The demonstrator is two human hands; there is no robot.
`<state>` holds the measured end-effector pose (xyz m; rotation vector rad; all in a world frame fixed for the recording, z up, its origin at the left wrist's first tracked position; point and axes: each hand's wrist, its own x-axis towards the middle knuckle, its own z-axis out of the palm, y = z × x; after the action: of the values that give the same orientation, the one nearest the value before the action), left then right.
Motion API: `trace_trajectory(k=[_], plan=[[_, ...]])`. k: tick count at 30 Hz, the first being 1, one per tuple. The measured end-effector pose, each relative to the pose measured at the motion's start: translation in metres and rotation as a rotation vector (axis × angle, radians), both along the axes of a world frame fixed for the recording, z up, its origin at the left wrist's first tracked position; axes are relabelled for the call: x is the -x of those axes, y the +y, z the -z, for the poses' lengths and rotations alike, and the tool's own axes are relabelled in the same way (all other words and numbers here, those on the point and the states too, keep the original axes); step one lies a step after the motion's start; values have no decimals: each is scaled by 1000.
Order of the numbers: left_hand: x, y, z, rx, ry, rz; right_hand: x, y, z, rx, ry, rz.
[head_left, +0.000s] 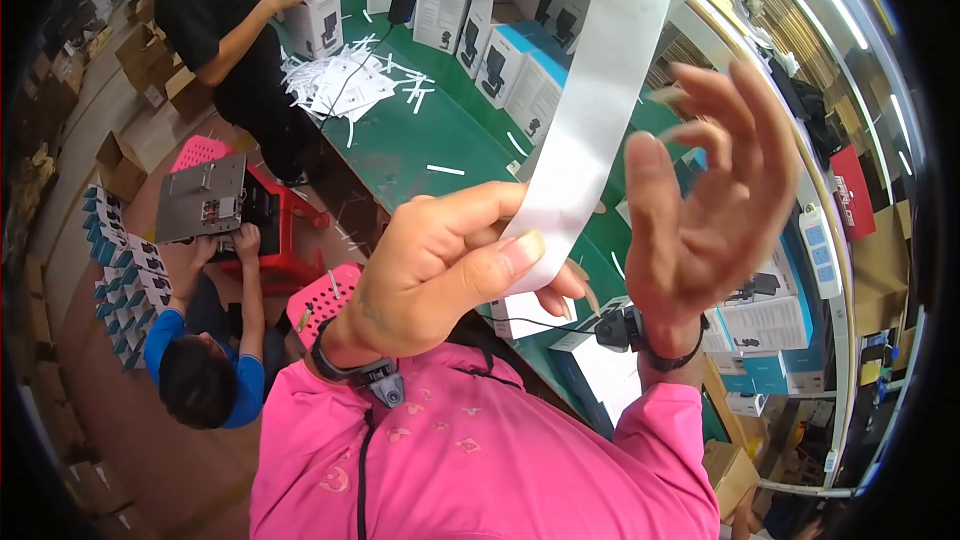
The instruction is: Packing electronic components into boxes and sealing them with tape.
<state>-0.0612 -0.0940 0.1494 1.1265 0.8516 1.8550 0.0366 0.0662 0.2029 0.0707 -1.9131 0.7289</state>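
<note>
A wide, glossy white strip [612, 60] runs down from the top edge of the view. My left hand [425, 265] pinches its lower end between thumb and fingers. To the right of the strip, my right hand [715, 195] is raised with fingers apart and bent, slightly blurred, holding nothing. Below the hands, a small white box [530, 315] and a larger white-and-blue box [605, 370] are on the green tabletop [400, 165]. Each of my wrists has a strap with a small dark device.
White-and-blue printed boxes [525, 80] line the table's far side. Paper sheets and slips [345, 80] lie piled nearby. A standing person [215, 30] handles a box at the far left; a seated person [215, 370] works at a red stool. A power strip [820, 250] hangs at right.
</note>
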Motion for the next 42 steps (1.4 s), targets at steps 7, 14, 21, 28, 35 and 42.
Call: trace_trajectory(k=[7,14,21,28,35,42], plan=[[0,3,-3,-28,148,-146,-12,-4,-8,-722,-42,148],[1,4,-3,-10,84,-105,-7,0,-5,-566,-75,47],[7,4,3,21,80,39,7,-7,-6,388,-138,-316],[7,21,-1,-93,69,-198,17,0,-3,12,-81,-71],[3,20,-8,-26,103,-283,2,13,-20,-774,-88,102],[13,27,-1,-46,820,-677,3,15,-31,-937,-152,146]])
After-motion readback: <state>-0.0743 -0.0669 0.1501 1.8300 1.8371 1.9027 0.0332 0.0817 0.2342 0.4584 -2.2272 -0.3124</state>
